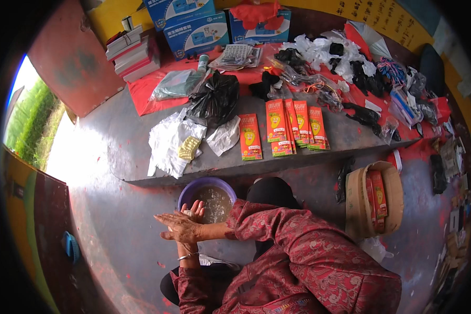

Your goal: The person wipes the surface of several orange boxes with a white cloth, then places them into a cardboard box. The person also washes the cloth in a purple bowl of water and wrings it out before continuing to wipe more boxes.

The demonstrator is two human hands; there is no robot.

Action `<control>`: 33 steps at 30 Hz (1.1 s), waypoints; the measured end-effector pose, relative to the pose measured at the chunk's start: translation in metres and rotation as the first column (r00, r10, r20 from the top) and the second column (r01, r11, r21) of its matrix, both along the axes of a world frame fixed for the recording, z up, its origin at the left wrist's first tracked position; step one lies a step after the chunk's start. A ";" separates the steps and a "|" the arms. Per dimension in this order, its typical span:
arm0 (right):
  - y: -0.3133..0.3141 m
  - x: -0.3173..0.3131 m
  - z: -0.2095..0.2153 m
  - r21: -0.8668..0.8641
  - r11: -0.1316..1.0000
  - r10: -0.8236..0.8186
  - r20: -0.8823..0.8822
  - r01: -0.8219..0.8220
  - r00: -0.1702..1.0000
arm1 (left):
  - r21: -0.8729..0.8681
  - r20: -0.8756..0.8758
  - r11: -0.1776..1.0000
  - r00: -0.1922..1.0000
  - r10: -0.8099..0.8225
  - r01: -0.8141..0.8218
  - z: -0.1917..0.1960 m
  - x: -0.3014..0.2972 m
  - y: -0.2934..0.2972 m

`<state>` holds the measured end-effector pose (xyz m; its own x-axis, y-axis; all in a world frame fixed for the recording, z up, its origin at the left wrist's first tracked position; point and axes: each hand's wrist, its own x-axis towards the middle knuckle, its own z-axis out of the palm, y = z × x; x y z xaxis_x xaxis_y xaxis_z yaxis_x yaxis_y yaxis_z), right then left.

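My left hand (196,208), with a bangle on its wrist, is turned palm up in front of a purple basin (186,187) of cloudy water. A small whitish lump (188,213) shows at its palm; its kind cannot be made out. My right hand (177,226) crosses over from the right and lies on the left palm. The right hand's fingers are stretched out toward the left and partly spread. It covers most of the left palm, so what else lies between the hands is hidden.
Beyond the basin, a low grey platform carries orange-red packets (250,137), a yellowish moulded tray (189,148) on white plastic, and a black bag (214,99). A cardboard box (357,204) with more packets stands at right. Blue cartons (196,37) stand at the back.
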<state>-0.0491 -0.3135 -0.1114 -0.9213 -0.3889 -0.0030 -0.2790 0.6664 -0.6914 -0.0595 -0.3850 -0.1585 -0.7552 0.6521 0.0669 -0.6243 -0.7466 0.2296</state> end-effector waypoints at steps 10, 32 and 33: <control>0.028 -0.035 -0.031 0.136 0.990 -0.027 -0.017 0.029 1.000 | -0.419 0.247 0.890 0.920 0.304 -0.182 0.018 0.017 0.006; 0.027 -0.009 -0.017 0.056 0.998 -0.023 0.021 0.022 1.000 | -0.346 -0.035 0.912 0.974 0.223 -0.221 0.030 0.021 0.014; 0.029 -0.011 -0.020 0.055 0.998 -0.028 0.017 0.027 0.999 | -0.437 0.016 0.846 0.938 0.347 -0.305 0.035 0.024 0.020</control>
